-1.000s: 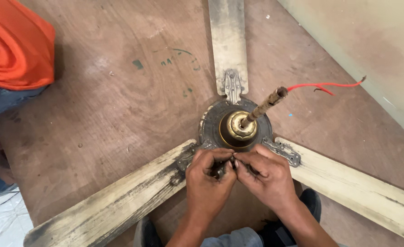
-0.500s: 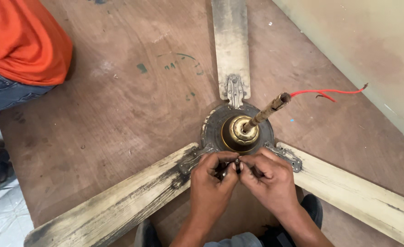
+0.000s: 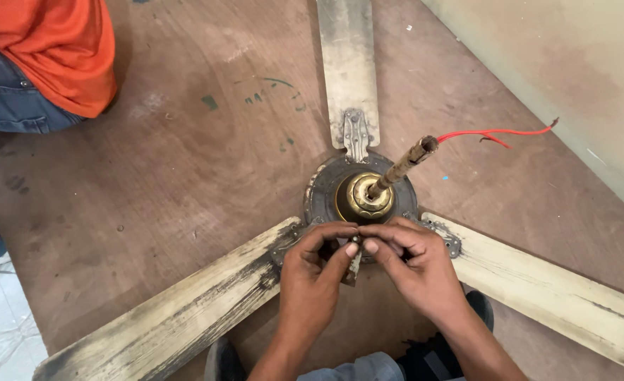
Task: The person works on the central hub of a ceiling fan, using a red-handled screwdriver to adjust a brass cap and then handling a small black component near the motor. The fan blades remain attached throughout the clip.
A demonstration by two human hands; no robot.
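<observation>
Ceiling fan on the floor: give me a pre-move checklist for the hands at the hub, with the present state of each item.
1. Both hands on the work: left hand and right hand meet fingertip to fingertip at the near edge of the motor hub. Ok.
2. Small part pinched between the fingertips: something dark shows there, but its kind is too small to tell. Cannot tell.
3. Fan lying flat on the wooden board, all three blades spread out. Ok.
4. Red wire out of the rod, away from the hands. Ok.
5. The other person in the orange shirt sits apart from the fan. Ok.
</observation>
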